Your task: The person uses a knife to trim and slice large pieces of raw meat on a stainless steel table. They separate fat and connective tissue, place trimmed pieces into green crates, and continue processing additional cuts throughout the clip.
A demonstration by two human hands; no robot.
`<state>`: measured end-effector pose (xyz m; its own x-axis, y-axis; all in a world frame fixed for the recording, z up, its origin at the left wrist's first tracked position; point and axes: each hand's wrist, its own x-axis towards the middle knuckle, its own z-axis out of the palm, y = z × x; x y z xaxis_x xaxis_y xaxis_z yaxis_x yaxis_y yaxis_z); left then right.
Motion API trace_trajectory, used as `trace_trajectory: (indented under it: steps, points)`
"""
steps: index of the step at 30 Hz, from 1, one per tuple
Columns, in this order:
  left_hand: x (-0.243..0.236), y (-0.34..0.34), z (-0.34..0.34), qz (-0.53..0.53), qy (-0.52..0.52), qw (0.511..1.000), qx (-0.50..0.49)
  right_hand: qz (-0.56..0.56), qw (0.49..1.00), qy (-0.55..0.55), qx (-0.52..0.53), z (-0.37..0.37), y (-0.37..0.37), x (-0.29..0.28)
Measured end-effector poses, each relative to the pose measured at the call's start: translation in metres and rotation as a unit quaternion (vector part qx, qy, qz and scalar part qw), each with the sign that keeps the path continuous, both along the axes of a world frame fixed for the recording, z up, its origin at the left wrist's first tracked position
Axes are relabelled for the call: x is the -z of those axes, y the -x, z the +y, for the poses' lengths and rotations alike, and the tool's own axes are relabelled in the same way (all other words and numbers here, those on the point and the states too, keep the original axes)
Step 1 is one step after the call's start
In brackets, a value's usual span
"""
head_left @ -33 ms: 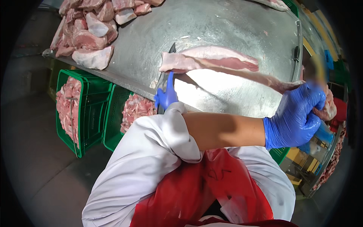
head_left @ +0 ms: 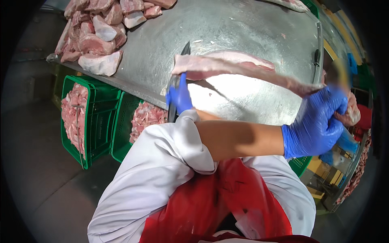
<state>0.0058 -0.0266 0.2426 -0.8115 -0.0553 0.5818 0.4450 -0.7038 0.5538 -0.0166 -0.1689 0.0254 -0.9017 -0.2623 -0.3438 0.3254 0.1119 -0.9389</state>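
Observation:
My forearms cross. My left hand [head_left: 318, 123], gloved in blue, reaches to the right, closed at the end of a long pale raw meat strip [head_left: 243, 71]. My right hand [head_left: 178, 95], also blue-gloved, is under the strip's other end, fingers partly curled, beside a long dark blade-like piece [head_left: 185, 50]; what it holds is unclear. A second pinkish piece [head_left: 253, 61] lies behind the strip on the steel table [head_left: 152, 52]. More meat [head_left: 350, 109] shows just beyond my left hand.
A pile of meat chunks [head_left: 93, 40] covers the table's back left. Two green crates [head_left: 101, 121] of pink meat stand below its left edge. Another piece [head_left: 291, 5] lies at the far edge, a black-handled tool [head_left: 317, 57] at the right edge. Blue bags and a trough are at far right.
The long strip has risen and shifted toward me, separating visually from the piece behind it. My right hand has moved slightly upward; my left hand has shifted only a little.

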Motion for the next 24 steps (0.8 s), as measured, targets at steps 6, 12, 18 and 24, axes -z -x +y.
trace_trajectory:
  steps: [6,12,18,24]
  points:
    - [-0.037,-0.002,0.033,0.055,0.004,0.998,-0.013,0.014,0.999,0.042,-0.019,-0.101,0.042,0.028]
    - [-0.096,0.007,0.049,0.119,0.065,0.99,-0.044,-0.051,0.99,0.121,-0.057,-0.033,0.022,-0.045]
    - [-0.081,0.073,-0.037,0.243,0.325,0.911,-0.068,0.082,0.981,-0.074,-0.158,0.104,-0.076,-0.01]
    - [0.199,0.031,-0.25,-0.023,0.737,0.668,0.097,-0.156,0.976,0.012,-0.15,0.288,-0.231,-0.029]
